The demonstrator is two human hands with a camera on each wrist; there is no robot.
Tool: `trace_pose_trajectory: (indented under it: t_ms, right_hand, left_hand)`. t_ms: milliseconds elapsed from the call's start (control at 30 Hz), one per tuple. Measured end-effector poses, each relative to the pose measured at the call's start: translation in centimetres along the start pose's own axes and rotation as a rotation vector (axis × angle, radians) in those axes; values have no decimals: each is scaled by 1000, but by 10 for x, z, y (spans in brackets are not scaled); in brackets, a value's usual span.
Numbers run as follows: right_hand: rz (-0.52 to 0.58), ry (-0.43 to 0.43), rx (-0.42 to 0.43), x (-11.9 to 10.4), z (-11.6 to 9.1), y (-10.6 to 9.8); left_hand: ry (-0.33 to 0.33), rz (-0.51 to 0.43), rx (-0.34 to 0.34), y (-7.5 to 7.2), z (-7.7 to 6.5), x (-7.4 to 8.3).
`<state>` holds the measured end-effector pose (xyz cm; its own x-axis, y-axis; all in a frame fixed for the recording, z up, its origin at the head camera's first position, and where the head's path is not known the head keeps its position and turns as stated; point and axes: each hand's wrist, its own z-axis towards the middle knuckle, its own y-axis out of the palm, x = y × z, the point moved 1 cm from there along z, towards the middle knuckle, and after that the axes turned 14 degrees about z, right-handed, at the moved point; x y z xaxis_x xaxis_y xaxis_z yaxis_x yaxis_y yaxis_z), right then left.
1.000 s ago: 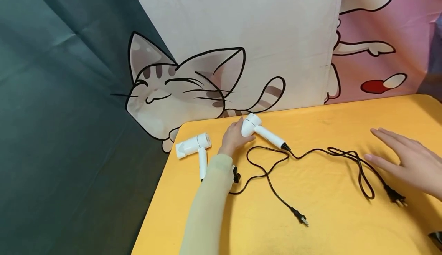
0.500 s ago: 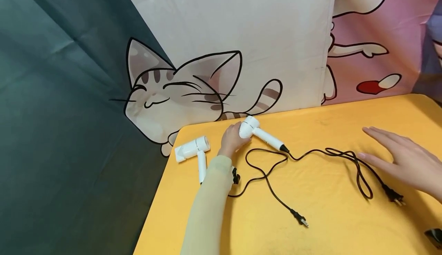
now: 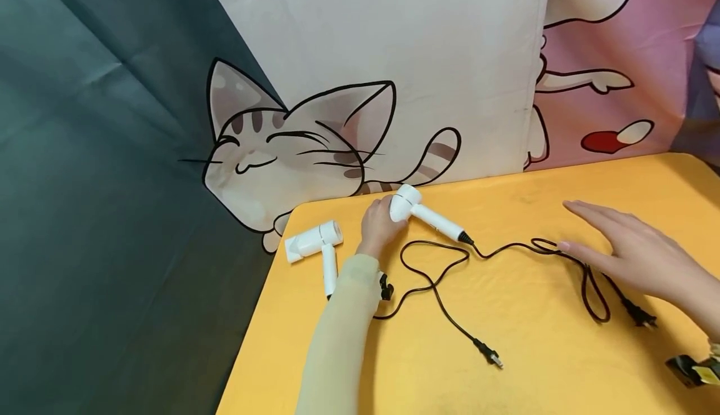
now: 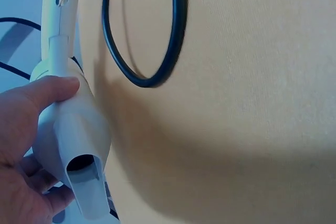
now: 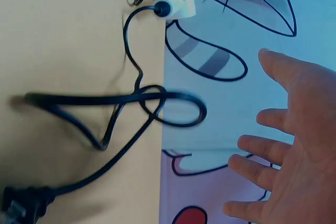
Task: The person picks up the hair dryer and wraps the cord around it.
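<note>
In the head view my left hand (image 3: pixel 375 226) grips the head of a white hair dryer (image 3: pixel 437 221) at the table's back edge. The left wrist view shows the thumb on top of the hair dryer (image 4: pixel 81 129) and curled fingers beneath it. Its black cord (image 3: pixel 509 246) runs right, loops, and ends in a plug (image 3: pixel 638 314). My right hand (image 3: pixel 635 249) hovers over the looped cord with straight, spread fingers and holds nothing. A second white hair dryer (image 3: pixel 312 242) lies left of my left hand, its handle end partly hidden by the sleeve.
Across the yellow table (image 3: pixel 540 365) lies another black cord (image 3: pixel 433 285), crossing itself and ending in a plug (image 3: pixel 488 352) near the middle. A printed cat backdrop (image 3: pixel 315 127) stands right behind the table. The table's left edge drops off beside a dark green sheet (image 3: pixel 140 246).
My right hand has moved left over the looped cord. The left hand keeps its grip on the hair dryer, which has hardly moved.
</note>
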<state>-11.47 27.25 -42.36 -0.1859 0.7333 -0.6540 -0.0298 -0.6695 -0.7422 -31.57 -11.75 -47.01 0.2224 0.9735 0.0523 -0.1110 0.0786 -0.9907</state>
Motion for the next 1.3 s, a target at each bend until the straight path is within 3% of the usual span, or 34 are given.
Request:
trace_pose_trajectory:
  t_ms: [433, 900, 1100, 1300]
  right_hand:
    - [0, -85, -116, -29, 40, 11]
    - [19, -151, -234, -60, 82, 48]
    - [79, -172, -234, -60, 93, 59]
    - [235, -195, -247, -56, 101, 66]
  left_hand:
    - [-35, -4, 77, -18, -11, 18]
    - [-31, -22, 213, -28, -31, 24]
    - [-31, -31, 280, -35, -40, 33]
    - [-26, -67, 328, -41, -49, 43]
